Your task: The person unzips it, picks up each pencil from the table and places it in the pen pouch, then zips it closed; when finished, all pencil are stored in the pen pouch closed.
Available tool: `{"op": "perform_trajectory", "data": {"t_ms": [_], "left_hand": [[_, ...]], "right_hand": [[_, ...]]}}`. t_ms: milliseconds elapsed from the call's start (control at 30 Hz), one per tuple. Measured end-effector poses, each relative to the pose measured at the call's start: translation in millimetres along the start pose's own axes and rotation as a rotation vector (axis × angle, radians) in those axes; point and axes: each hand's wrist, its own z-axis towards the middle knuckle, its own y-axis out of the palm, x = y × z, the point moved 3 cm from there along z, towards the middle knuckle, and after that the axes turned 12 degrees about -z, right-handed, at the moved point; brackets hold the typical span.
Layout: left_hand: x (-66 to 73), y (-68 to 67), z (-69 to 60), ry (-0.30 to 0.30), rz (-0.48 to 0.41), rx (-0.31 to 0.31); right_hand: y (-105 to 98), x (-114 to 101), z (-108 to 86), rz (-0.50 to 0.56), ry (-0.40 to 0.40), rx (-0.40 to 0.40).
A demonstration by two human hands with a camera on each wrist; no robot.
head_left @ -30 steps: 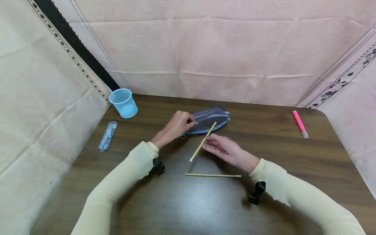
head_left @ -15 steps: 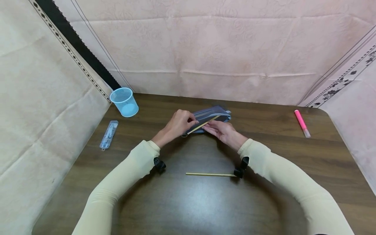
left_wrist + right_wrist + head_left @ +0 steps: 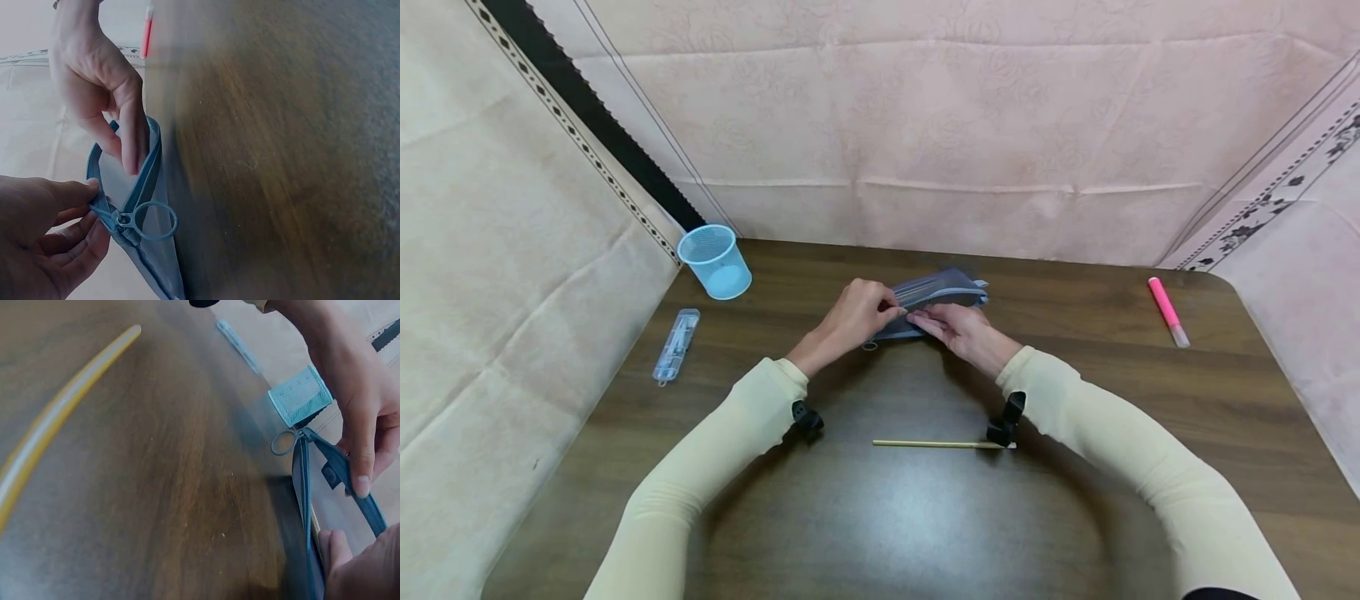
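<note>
Blue, its mouth spread, the pouch [image 3: 942,286] lies at the far middle of the table [image 3: 880,517]. The left hand [image 3: 859,315] pinches its rim; the right hand [image 3: 962,330] has fingers inside, beside a yellow pencil [image 3: 314,519], though I cannot tell whether they grip it. A second pencil [image 3: 925,444] lies nearer; far left is a cup [image 3: 717,265], far right a marker [image 3: 1168,312].

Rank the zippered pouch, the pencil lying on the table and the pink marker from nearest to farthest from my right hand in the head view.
1. Zippered pouch: right at the fingers of your right hand.
2. Pencil: closer to you than the hand, near your wrist.
3. Pink marker: farthest, well off to the right.
</note>
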Motion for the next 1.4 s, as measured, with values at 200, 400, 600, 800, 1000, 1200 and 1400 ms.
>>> {"op": "perform_trajectory", "data": {"t_ms": [200, 400, 600, 800, 1000, 1200, 1400], "left_hand": [[1.1, 0.3, 0.7, 0.023, 0.006, 0.006], [0.1, 1.1, -2.1, 0.038, 0.004, 0.012], [-1.4, 2.7, -3.8, 0.038, -0.004, 0.019], [-0.1, 4.0, -3.7, 0.018, -0.018, 0.014], [-1.8, 5.9, -4.6, 0.020, -0.022, 0.004], [-1.7, 7.1, -3.4, 0.033, -0.030, 0.004], [-1.7, 7.2, -2.7, 0.030, -0.030, 0.001]], "right_hand": [[-2, 10, -23.3, -0.147, -0.034, -0.072], [-2, 27, -53.3, -0.619, -0.257, -0.193], [-4, 43, -86.2, -1.392, -0.657, -0.372], [-12, 62, -110.4, -1.907, -0.868, -0.431], [-19, 77, -111.7, -2.022, -0.914, -0.416], [-22, 83, -109.9, -2.007, -0.933, -0.391], [-23, 81, -108.4, -1.914, -0.879, -0.453]]}}
